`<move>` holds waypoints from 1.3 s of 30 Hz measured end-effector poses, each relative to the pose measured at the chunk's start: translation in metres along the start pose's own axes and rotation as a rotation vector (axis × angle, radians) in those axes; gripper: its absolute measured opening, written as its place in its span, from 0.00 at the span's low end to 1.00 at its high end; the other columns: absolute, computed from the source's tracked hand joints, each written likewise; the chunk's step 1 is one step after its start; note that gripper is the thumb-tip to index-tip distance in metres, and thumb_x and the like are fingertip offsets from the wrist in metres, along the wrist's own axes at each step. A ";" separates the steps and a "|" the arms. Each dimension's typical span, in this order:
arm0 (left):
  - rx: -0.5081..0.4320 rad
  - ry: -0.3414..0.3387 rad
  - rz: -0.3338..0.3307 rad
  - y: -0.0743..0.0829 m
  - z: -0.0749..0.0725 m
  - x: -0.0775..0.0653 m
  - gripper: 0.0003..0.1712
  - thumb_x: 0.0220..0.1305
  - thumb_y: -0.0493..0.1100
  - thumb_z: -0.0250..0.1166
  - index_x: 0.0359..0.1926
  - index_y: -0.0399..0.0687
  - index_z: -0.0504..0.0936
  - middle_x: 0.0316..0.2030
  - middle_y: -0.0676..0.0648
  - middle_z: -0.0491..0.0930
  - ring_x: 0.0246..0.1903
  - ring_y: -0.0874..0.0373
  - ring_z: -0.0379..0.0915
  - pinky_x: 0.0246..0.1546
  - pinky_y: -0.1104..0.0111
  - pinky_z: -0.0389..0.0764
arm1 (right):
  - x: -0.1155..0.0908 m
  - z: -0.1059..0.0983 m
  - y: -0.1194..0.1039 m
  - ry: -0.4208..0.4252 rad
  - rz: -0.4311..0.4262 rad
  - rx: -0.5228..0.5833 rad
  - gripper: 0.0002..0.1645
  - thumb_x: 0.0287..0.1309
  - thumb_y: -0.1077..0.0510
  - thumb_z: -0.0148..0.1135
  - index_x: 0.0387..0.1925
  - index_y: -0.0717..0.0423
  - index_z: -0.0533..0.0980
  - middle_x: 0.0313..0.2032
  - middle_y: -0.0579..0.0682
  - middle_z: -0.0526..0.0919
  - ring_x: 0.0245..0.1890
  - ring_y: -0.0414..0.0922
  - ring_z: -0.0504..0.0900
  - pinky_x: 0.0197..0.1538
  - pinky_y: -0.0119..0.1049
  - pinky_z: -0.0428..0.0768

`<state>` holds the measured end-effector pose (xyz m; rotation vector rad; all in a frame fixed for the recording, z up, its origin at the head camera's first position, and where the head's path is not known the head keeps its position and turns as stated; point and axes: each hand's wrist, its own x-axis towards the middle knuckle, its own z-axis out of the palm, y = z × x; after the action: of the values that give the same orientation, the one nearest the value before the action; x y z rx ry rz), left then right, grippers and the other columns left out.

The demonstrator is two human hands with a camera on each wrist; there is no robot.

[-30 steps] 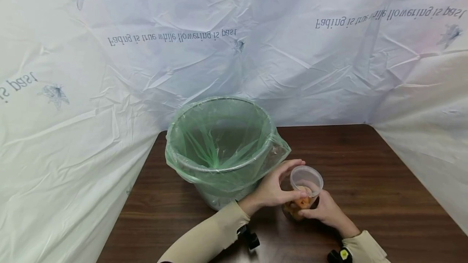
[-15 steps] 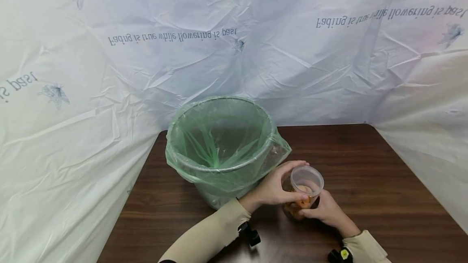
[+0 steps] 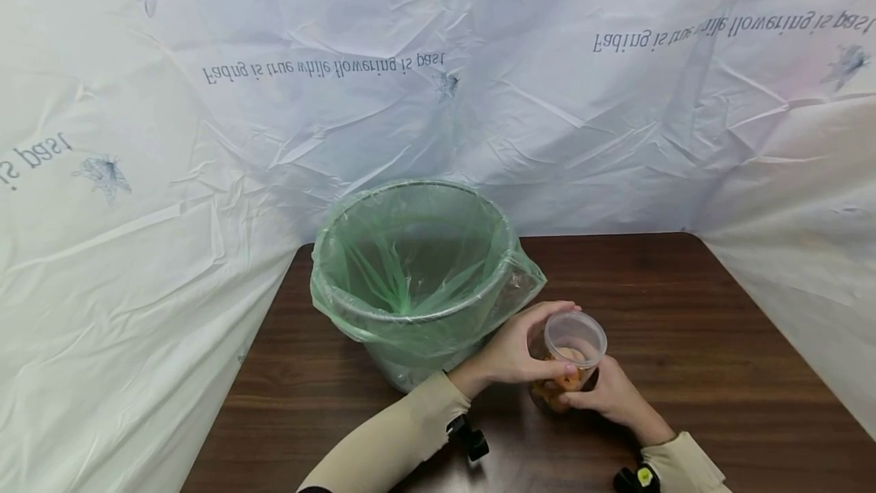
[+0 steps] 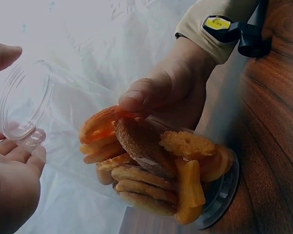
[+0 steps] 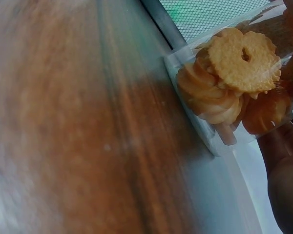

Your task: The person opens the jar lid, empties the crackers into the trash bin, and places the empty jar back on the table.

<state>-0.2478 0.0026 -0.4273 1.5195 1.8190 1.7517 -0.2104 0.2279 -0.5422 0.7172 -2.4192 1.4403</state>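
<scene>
A clear plastic jar (image 3: 573, 394) of assorted cookies stands upright on the brown table, its round top facing up. My left hand (image 3: 509, 348) grips the jar near its top from the left; the left wrist view shows the fingers (image 4: 17, 148) around the ringed clear top (image 4: 24, 102). Whether a lid sits on it, I cannot tell. Lower down, my right hand (image 3: 619, 398) holds the jar's side, its thumb (image 4: 136, 97) pressed against the wall. Round, twisted and stick-shaped cookies (image 4: 146, 170) fill the lower part. In the right wrist view, a flower-shaped cookie (image 5: 244, 61) shows through the wall.
A mesh wastebasket (image 3: 411, 375) lined with a green plastic bag (image 3: 417, 337) stands left of the jar, close to my left forearm. White printed sheeting (image 3: 438, 120) hangs behind and beside the wood-grain table (image 3: 684, 341).
Both hands keep their hold on the jar. My left hand and the jar's top have shifted very slightly to the right.
</scene>
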 end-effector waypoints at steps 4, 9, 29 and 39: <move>-0.034 -0.019 0.022 -0.007 0.000 0.000 0.40 0.57 0.25 0.63 0.69 0.26 0.56 0.66 0.27 0.62 0.62 0.33 0.64 0.63 0.49 0.69 | 0.000 0.000 -0.001 0.000 0.004 -0.006 0.42 0.32 0.66 0.81 0.55 0.61 0.74 0.46 0.37 0.81 0.46 0.30 0.77 0.49 0.20 0.72; -0.047 -0.017 0.027 -0.026 0.002 -0.001 0.42 0.57 0.25 0.62 0.71 0.30 0.55 0.68 0.29 0.60 0.63 0.36 0.64 0.63 0.49 0.68 | 0.001 0.000 -0.002 0.001 0.008 -0.004 0.45 0.32 0.67 0.81 0.57 0.61 0.73 0.48 0.36 0.80 0.47 0.29 0.77 0.50 0.20 0.72; -0.004 0.055 0.001 -0.033 0.003 -0.003 0.40 0.58 0.30 0.65 0.71 0.37 0.60 0.67 0.38 0.65 0.62 0.40 0.68 0.62 0.57 0.72 | 0.001 -0.002 -0.001 -0.006 0.039 -0.002 0.45 0.34 0.66 0.81 0.58 0.63 0.71 0.47 0.34 0.80 0.46 0.29 0.77 0.49 0.21 0.73; 0.019 0.100 0.013 -0.031 0.004 -0.003 0.39 0.58 0.30 0.66 0.70 0.38 0.62 0.66 0.38 0.67 0.62 0.41 0.68 0.64 0.56 0.70 | 0.002 -0.001 0.001 -0.010 0.023 -0.018 0.46 0.35 0.65 0.81 0.60 0.62 0.70 0.49 0.35 0.80 0.47 0.29 0.77 0.49 0.19 0.72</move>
<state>-0.2597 0.0096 -0.4552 1.4789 1.8813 1.8537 -0.2125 0.2286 -0.5421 0.6963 -2.4534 1.4245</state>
